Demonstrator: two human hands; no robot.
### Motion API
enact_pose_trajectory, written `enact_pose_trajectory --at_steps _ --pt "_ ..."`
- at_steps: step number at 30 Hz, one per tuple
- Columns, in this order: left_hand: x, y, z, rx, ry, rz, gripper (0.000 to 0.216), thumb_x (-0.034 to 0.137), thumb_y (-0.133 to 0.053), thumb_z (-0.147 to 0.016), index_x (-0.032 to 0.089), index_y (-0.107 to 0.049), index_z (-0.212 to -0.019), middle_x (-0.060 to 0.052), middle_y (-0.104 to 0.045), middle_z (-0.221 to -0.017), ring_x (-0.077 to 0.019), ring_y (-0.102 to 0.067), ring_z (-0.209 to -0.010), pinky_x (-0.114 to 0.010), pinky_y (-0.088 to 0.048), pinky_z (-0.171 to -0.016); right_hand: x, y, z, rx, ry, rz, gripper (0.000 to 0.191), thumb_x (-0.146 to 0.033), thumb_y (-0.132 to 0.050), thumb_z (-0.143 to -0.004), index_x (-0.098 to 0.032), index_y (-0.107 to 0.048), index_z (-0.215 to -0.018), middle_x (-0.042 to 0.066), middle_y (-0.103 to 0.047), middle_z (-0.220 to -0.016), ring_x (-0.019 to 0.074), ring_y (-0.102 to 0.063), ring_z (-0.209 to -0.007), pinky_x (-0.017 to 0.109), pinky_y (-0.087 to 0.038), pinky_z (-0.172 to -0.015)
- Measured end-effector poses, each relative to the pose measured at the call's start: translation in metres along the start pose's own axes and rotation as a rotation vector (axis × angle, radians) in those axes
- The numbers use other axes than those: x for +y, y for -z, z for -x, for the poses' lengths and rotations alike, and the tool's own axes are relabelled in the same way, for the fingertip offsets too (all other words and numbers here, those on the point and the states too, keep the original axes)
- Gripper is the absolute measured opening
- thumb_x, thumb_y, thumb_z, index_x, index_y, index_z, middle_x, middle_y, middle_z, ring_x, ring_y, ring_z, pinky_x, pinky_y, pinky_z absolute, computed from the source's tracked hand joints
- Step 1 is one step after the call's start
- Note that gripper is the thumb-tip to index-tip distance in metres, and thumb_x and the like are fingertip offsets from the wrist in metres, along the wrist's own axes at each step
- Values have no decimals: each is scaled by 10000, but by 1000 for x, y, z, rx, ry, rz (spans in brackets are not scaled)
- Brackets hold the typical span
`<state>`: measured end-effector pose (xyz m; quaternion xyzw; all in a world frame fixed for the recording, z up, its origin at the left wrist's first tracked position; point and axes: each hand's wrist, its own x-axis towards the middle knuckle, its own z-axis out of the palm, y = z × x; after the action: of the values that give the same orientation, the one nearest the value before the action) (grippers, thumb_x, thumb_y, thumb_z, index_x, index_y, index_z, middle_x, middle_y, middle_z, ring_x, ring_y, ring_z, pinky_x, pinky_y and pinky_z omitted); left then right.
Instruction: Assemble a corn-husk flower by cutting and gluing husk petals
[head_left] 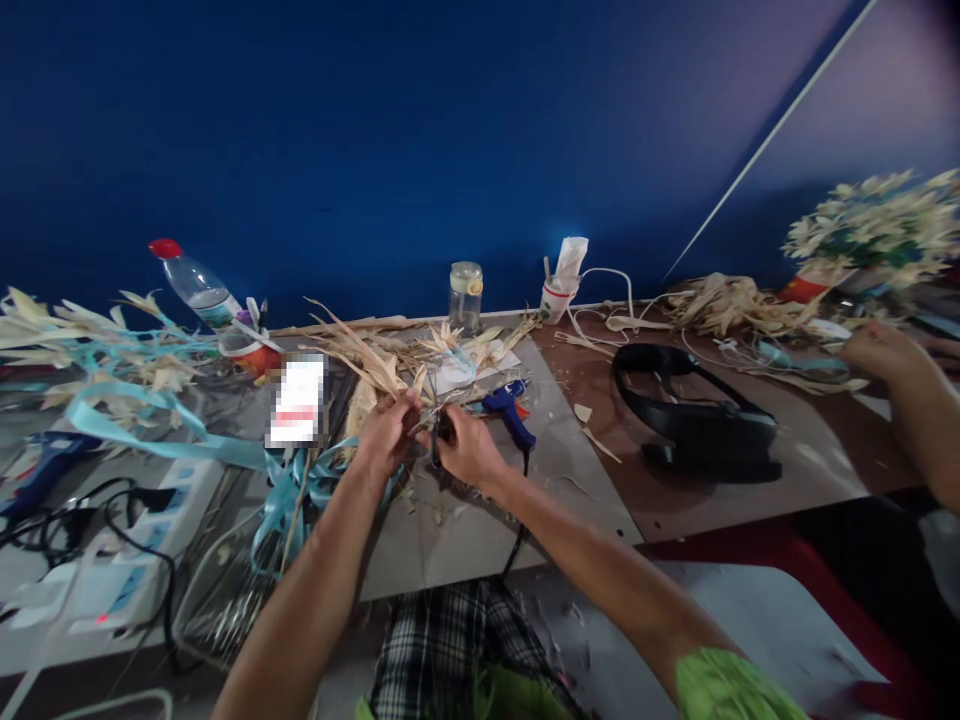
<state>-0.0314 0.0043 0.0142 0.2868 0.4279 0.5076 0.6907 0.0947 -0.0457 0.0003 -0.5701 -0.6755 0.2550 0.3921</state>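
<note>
My left hand (386, 432) pinches a dried corn husk piece (391, 372) over the table; its fingers are closed near the tip of my right hand. In my right hand (471, 450) are scissors with dark handles (444, 432), their blades pointing away from me and close to the husk. Whether the blades touch the husk I cannot tell. Behind both hands lie loose husk strips (352, 335) and a husk flower with a pale blue middle (454, 358). A blue glue gun (511, 412) rests just right of my right hand.
On the left are a phone (297, 398), light blue ribbon (217, 447), a power strip (142, 560) and a tilted bottle (196, 285). A jar (466, 300) and a paper cup (559, 298) stand at the back. A black headset-like object (705, 430) lies right, near another person's arm (911, 400).
</note>
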Motion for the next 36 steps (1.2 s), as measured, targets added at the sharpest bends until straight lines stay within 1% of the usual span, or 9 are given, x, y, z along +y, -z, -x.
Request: enact_pose_trajectory --at_steps 3,6,10,14,19,25,29,36 --pt "0 -6 4 20 48 15 292 264 -761 -527 150 -551 -694 47 -540 -556 -62 -469 -419 -165 -268 -331 1 -3 1 -10 20 148 234 -329 -524 -778 -170 -510 -950 39 -637 -726 168 -591 -635 233 -362 -570" --pt "-3 -9 5 -36 60 1 294 255 -769 -521 142 -555 -687 55 -530 -539 -46 -450 -410 -149 -247 -321 5 -4 1 -21 34 231 265 -293 -488 -791 -165 -500 -1023 76 -668 -812 200 -625 -719 244 -389 -609" --pt "-7 -8 4 -90 48 -34 282 258 -772 -542 140 -584 -716 53 -563 -591 -29 -450 -429 -142 -287 -353 8 -2 1 -11 28 271 301 -290 -459 -810 -154 -487 -1077 108 -675 -875 218 -633 -783 256 -410 -653" --pt "-9 -4 1 -121 47 -70 288 282 -782 -542 135 -603 -713 56 -558 -588 -22 -434 -436 -145 -319 -388 8 -1 1 8 23 278 303 -309 -457 -816 -152 -492 -1073 104 -673 -839 220 -633 -768 253 -408 -646" --pt "-7 -3 1 -77 78 -81 341 275 -798 -519 135 -622 -774 33 -586 -640 -37 -472 -468 -136 -314 -372 11 -3 3 21 52 278 321 -314 -472 -812 -155 -496 -1090 99 -674 -834 226 -633 -769 257 -406 -645" --pt "-2 -5 5 -104 83 -90 322 273 -804 -496 128 -612 -709 35 -567 -583 -49 -480 -473 -142 -324 -374 12 -5 3 17 39 247 304 -331 -468 -826 -161 -516 -1074 100 -681 -862 220 -638 -787 251 -409 -660" --pt "-2 -4 5 -116 72 -87 305 265 -799 -502 127 -618 -704 33 -574 -590 -48 -475 -477 -145 -323 -376 12 -6 4 22 36 205 332 -337 -479 -829 -165 -503 -1112 96 -682 -900 212 -637 -809 246 -414 -677" --pt "-1 -7 7 -107 76 -106 297 269 -798 -502 127 -616 -687 27 -571 -595 -49 -476 -483 -141 -336 -381 14 -8 5 31 52 133 331 -339 -469 -843 -157 -497 -1117 92 -677 -868 209 -635 -782 246 -410 -660"
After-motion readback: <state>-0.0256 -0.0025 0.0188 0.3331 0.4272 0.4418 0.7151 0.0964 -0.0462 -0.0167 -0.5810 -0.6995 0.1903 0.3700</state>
